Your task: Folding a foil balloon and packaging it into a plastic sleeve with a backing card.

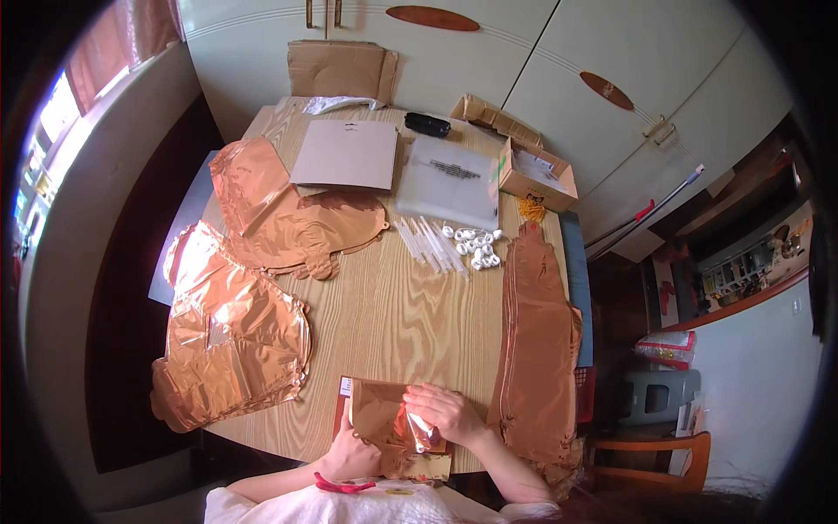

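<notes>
At the table's near edge my left hand grips the left side of a folded copper-coloured foil balloon, its thumb pointing up along the edge. My right hand is curled over the balloon's right side, its fingers close together on a shiny crumpled fold. Beneath the foil, a reddish-brown flat piece with a white label sticks out at the left. The palm sides of both hands are hidden.
Flat copper foil balloons lie at the left; a long stack of them runs along the right edge. Farther back are clear straws, white curled pieces, a plastic bag, a pale card and an open cardboard box.
</notes>
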{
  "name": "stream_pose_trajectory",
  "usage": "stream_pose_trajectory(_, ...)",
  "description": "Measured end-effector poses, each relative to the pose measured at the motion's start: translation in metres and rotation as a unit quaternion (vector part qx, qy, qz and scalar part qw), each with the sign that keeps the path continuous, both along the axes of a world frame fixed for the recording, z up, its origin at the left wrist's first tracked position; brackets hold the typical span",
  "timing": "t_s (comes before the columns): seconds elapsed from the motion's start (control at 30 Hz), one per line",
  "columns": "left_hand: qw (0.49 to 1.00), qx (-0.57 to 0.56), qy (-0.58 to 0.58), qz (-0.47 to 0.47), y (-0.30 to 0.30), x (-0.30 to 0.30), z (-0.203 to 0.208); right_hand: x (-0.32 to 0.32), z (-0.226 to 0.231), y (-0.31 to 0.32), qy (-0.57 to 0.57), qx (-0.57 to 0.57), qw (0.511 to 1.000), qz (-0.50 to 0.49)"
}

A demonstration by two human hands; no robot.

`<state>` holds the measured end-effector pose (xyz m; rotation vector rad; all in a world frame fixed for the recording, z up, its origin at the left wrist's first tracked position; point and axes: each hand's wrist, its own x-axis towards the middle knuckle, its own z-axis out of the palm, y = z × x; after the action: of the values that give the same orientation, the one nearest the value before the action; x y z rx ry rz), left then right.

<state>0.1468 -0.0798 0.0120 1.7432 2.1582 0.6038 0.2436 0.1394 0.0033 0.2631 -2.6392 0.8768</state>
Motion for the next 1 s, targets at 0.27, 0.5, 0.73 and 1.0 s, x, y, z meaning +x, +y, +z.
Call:
stream_pose_trajectory(0.27, 0.997, -0.049, -0.02, -0.057, -0.017, -0.023, 0.002, 0.002, -0.002, -0.004, -0.007, -0.013, 1.0, 0.009)
stream_pose_trajectory(0.5, 0.997, -0.033, 0.053, 0.052, -0.009, -0.082, 0.021, 0.002, -0.003, -0.002, -0.002, 0.006, 1.0, 0.012)
stream_pose_trajectory(0.73, 0.985, 0.0, 0.089, -0.15, 0.019, -0.098, 0.012, 0.003, -0.001, 0.001, -0.005, 0.01, 1.0, 0.011)
stream_pose_trajectory(1.0, 0.982, 0.004, 0.11, -0.155, 0.014, -0.093, 0.01, 0.014, 0.002, -0.003, 0.015, 0.092, 0.995, -0.025)
